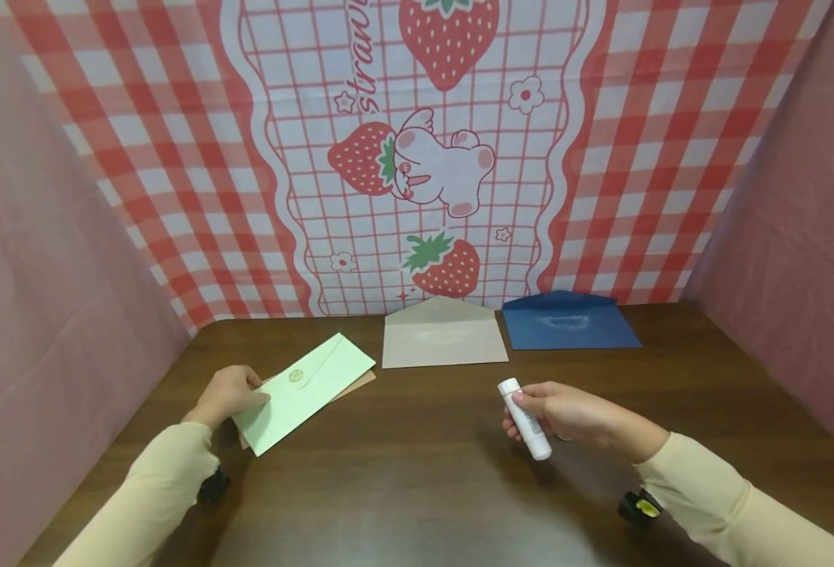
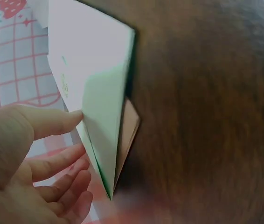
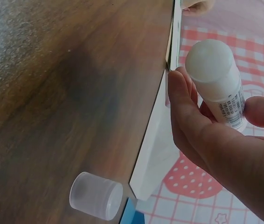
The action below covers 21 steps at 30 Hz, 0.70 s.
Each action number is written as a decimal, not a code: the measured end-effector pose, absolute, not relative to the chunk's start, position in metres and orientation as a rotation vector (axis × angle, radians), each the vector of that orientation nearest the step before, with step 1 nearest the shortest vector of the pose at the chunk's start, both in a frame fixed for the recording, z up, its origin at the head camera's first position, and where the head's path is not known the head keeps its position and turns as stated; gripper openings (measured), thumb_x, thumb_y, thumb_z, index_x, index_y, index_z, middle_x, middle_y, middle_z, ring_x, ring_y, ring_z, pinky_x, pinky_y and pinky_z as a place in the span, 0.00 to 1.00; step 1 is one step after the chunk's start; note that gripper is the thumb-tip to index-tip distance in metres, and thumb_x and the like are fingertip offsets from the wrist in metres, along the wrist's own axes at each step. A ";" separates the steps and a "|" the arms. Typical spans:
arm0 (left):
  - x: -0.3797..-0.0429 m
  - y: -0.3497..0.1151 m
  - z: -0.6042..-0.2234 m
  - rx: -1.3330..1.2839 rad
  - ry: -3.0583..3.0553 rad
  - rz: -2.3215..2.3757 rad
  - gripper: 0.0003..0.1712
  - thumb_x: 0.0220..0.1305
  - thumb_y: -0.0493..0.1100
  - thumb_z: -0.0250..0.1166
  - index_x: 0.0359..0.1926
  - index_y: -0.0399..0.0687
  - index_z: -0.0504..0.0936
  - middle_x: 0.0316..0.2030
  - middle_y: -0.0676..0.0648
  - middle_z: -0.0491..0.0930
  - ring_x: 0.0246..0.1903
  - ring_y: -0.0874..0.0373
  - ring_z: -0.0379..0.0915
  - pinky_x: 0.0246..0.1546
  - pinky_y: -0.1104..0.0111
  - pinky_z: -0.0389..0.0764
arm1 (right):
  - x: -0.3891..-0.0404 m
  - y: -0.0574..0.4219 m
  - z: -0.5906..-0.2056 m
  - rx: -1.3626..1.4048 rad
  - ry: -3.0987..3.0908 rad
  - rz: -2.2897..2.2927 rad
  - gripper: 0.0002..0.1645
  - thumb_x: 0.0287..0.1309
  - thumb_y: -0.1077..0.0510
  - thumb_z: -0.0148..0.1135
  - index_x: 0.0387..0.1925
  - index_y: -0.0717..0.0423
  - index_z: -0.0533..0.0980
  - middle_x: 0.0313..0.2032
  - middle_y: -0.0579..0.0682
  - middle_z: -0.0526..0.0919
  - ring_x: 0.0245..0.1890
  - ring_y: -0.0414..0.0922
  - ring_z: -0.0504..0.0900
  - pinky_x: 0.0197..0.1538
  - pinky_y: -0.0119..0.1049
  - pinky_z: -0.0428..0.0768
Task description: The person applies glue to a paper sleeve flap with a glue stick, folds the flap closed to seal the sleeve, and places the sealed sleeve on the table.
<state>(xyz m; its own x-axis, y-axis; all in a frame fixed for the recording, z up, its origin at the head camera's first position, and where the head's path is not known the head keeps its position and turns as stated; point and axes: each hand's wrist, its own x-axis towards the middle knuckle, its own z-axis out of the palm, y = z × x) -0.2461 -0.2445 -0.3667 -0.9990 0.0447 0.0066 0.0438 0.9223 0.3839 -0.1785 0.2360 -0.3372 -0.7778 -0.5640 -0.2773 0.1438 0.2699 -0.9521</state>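
Note:
My left hand (image 1: 231,398) holds a light green envelope (image 1: 310,390) by its left end, the thumb on top. A gold seal mark shows near its flap. Under it a tan envelope (image 1: 353,387) peeks out along the edge, also seen in the left wrist view as a brown corner (image 2: 130,122). My right hand (image 1: 572,413) grips a white glue stick (image 1: 526,421) between thumb and fingers, above the table. Uncapped, the glue stick (image 3: 218,79) shows its pale round end in the right wrist view. Its clear cap (image 3: 96,196) rests on the table near that hand.
At the back of the brown table (image 1: 402,488) lie a beige envelope (image 1: 445,342) and a blue envelope (image 1: 568,327), flaps raised toward the cloth. A whitish smear marks the blue one. A strawberry-print cloth (image 1: 417,260) hangs behind; pink curtains (image 1: 55,236) flank both sides.

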 end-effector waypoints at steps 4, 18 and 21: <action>-0.246 -0.238 -0.365 0.082 3.100 0.540 0.19 0.52 0.44 0.68 0.38 0.29 0.81 0.36 0.35 0.83 0.33 0.49 0.77 0.33 0.60 0.78 | -0.178 0.237 -0.338 -0.384 1.943 -1.559 0.25 0.73 0.58 0.37 0.54 0.81 0.61 0.38 0.51 0.81 0.39 0.38 0.80 0.48 0.35 0.79; -0.276 -0.104 -0.369 0.717 3.063 0.473 0.20 0.65 0.37 0.58 0.56 0.31 0.76 0.55 0.34 0.78 0.58 0.41 0.74 0.61 0.53 0.72 | -0.178 0.232 -0.334 -0.376 1.951 -1.564 0.27 0.74 0.57 0.38 0.58 0.81 0.59 0.40 0.53 0.81 0.40 0.39 0.81 0.49 0.36 0.79; -0.275 -0.077 -0.377 0.771 2.986 0.416 0.21 0.68 0.38 0.57 0.59 0.33 0.73 0.61 0.35 0.73 0.63 0.42 0.69 0.66 0.55 0.68 | -0.177 0.231 -0.334 -0.363 1.951 -1.569 0.27 0.73 0.58 0.37 0.58 0.82 0.57 0.40 0.53 0.81 0.40 0.39 0.81 0.49 0.36 0.79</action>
